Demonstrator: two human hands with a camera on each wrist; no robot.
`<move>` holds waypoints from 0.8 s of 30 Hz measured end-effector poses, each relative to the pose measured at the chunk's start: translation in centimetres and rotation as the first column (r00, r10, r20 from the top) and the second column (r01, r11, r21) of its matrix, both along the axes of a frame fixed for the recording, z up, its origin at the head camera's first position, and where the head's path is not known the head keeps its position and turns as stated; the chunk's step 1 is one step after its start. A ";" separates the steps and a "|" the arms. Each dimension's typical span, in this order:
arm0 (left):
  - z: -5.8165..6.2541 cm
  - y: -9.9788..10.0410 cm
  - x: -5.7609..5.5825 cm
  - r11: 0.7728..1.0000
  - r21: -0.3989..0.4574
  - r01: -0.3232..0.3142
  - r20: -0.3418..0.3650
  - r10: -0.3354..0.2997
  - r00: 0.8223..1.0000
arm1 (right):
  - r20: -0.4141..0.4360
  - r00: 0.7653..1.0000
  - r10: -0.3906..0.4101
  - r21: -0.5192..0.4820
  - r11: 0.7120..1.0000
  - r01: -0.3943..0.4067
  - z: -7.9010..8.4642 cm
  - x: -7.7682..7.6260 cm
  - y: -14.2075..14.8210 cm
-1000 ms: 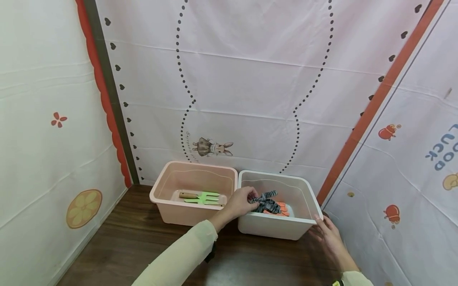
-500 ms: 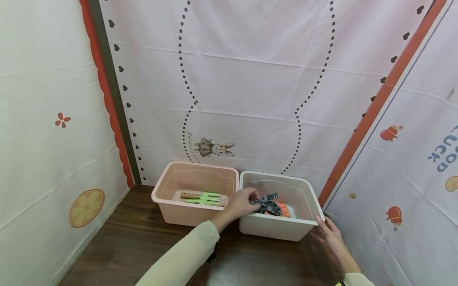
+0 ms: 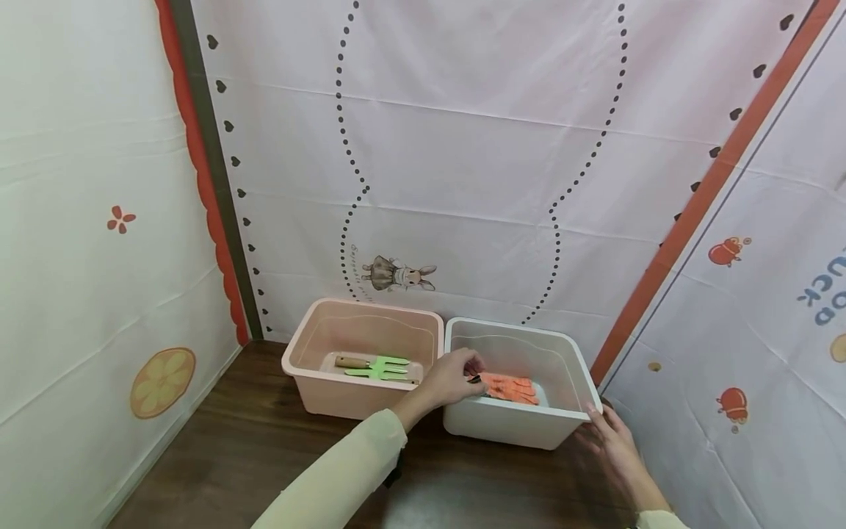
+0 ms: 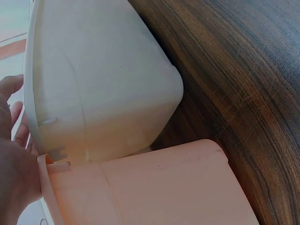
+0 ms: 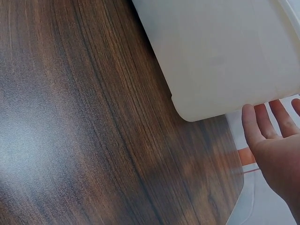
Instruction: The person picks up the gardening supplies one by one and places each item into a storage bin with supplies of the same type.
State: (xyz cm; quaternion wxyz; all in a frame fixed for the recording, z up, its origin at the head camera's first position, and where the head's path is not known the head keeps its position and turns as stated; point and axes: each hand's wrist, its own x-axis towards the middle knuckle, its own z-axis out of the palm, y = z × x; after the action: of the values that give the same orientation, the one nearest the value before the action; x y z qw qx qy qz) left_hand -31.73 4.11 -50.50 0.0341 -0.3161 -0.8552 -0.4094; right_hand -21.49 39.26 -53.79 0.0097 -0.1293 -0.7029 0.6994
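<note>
My left hand (image 3: 448,379) reaches over the near left rim of the white bin (image 3: 512,428), its fingers curled inside. A small dark piece of the striped knit glove (image 3: 474,379) shows at the thumb and fingertips; the rest is hidden behind the hand and near wall. An orange glove (image 3: 512,388) lies flat on the bin floor beside the fingertips. My right hand (image 3: 611,447) grips the bin's near right corner, thumb over the rim. In the right wrist view its fingers (image 5: 253,124) lie against the outer side.
A pink bin (image 3: 333,391) stands directly left of the white one. Inside are bright green hand tools (image 3: 380,367), one with a wooden handle. Both bins sit on a dark wood table (image 3: 218,441), close to a printed cloth wall (image 3: 449,162).
The dark striped glove, earlier spread over the orange one, has dropped almost wholly from sight near my left hand. The orange glove is now uncovered. My right hand stays on the corner.
</note>
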 end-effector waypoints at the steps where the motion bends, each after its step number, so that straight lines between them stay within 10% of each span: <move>1: 0.0 0.0 0.0 1.000 -0.002 0.000 -0.001 0.000 1.000 | 0.001 1.000 -0.001 -0.003 1.000 0.001 0.0 0.0 0.0; 24: 0.0 -0.2 0.0 0.976 0.172 0.131 0.064 -0.144 0.988 | 0.019 1.000 -0.001 0.031 1.000 0.000 0.0 -0.1 0.0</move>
State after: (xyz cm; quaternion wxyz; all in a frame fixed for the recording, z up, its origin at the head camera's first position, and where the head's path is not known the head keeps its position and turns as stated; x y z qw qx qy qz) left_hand -31.73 3.87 -50.46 -0.0005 -0.3548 -0.7945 -0.4929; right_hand -21.62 39.29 -53.81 0.0054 -0.1359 -0.7137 0.6872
